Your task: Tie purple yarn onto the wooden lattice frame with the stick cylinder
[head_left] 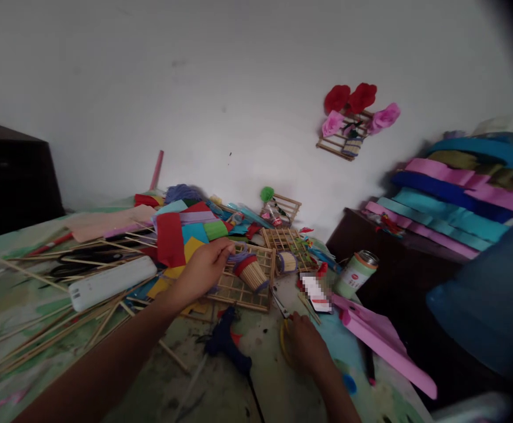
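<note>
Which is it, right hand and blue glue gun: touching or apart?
Apart. The head view shows tabletop between the right hand and the blue glue gun; that hand is on the yellow-handled scissors.

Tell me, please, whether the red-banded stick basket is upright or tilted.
Tilted: the stick basket slants, its wider end up at the left hand, its narrower end lower right.
</note>
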`<state>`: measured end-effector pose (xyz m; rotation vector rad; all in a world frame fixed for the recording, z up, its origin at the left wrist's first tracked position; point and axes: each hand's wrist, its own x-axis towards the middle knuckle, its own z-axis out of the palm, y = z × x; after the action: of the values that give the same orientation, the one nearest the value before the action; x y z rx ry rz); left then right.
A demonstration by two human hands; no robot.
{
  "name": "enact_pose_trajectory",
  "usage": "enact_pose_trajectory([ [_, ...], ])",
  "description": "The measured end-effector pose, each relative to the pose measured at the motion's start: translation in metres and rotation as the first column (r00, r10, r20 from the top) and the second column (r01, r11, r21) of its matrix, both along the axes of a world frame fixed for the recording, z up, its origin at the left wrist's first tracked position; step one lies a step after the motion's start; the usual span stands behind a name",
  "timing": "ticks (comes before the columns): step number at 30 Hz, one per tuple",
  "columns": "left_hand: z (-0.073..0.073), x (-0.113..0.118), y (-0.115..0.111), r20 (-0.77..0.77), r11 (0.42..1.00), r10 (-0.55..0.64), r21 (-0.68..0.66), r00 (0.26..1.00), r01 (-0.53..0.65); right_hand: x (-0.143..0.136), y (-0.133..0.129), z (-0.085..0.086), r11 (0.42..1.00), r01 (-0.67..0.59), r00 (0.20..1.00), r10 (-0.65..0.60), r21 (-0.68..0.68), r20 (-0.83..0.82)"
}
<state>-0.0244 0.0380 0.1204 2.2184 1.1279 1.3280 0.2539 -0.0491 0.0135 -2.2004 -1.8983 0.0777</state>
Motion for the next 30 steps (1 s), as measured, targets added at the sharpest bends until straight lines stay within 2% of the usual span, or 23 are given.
enact_pose_trajectory([
  [3, 0.003, -0.004, -0.002, -0.006, 1.0, 0.025, 0.012, 1.0, -0.025, -0.006, -0.001, 0.0, 0.999, 0.027, 1.0, -0.027, -0.044, 0.002],
  [7, 0.005, -0.008, -0.002, -0.034, 0.998, 0.062, 0.009, 0.997, -0.062, -0.011, -0.009, 0.002, 0.995, 0.099, 0.994, -0.1, -0.017, -0.053],
  [11, 0.006, -0.009, -0.001, -0.04, 0.997, 0.079, 0.009, 0.996, -0.079, -0.004, -0.025, 0.005, 0.978, 0.137, 0.984, -0.115, 0.16, -0.138],
  [13, 0.006, -0.009, -0.001, -0.048, 0.996, 0.087, 0.014, 0.995, -0.086, 0.001, -0.032, 0.007, 0.951, 0.16, 0.964, -0.094, 0.265, -0.247],
  [15, 0.006, -0.009, -0.001, -0.057, 0.995, 0.096, 0.017, 0.994, -0.095, 0.004, -0.038, 0.012, 0.925, 0.198, 0.908, -0.048, 0.324, -0.416],
  [17, 0.007, -0.009, 0.0, -0.066, 0.994, 0.106, 0.024, 0.992, -0.104, -0.002, -0.042, 0.021, 0.911, 0.244, 0.78, 0.019, 0.332, -0.626],
  [18, 0.007, -0.009, 0.0, -0.07, 0.994, 0.109, 0.033, 0.992, -0.107, -0.008, -0.044, 0.028, 0.912, 0.263, 0.677, 0.057, 0.314, -0.733],
  [19, 0.007, -0.009, 0.0, -0.072, 0.993, 0.113, 0.045, 0.991, -0.11, -0.017, -0.045, 0.036, 0.922, 0.267, 0.55, 0.094, 0.281, -0.83],
  [21, 0.007, -0.01, 0.0, -0.08, 0.991, 0.121, 0.065, 0.989, -0.116, -0.04, -0.047, 0.054, 0.96, 0.216, 0.235, 0.125, 0.178, -0.964],
  [23, 0.006, -0.011, 0.0, -0.092, 0.988, 0.139, 0.073, 0.986, -0.132, -0.066, -0.048, 0.071, 0.995, 0.071, -0.057, 0.078, 0.074, -0.995],
  [24, 0.006, -0.012, 0.0, -0.097, 0.987, 0.15, 0.071, 0.984, -0.143, -0.079, -0.047, 0.079, 0.996, 0.012, -0.174, 0.087, 0.086, -0.981],
  [25, 0.006, -0.012, 0.0, -0.101, 0.986, 0.159, 0.066, 0.982, -0.153, -0.091, -0.047, 0.085, 0.993, -0.04, -0.269, 0.093, 0.107, -0.959],
  [27, 0.006, -0.014, 0.001, -0.102, 0.984, 0.171, 0.057, 0.98, -0.166, -0.112, -0.044, 0.093, 0.981, -0.132, -0.404, 0.08, 0.145, -0.911],
  [30, 0.006, -0.016, 0.003, -0.089, 0.984, 0.174, 0.041, 0.981, -0.171, -0.13, -0.035, 0.097, 0.949, -0.264, -0.536, 0.005, 0.174, -0.844],
])
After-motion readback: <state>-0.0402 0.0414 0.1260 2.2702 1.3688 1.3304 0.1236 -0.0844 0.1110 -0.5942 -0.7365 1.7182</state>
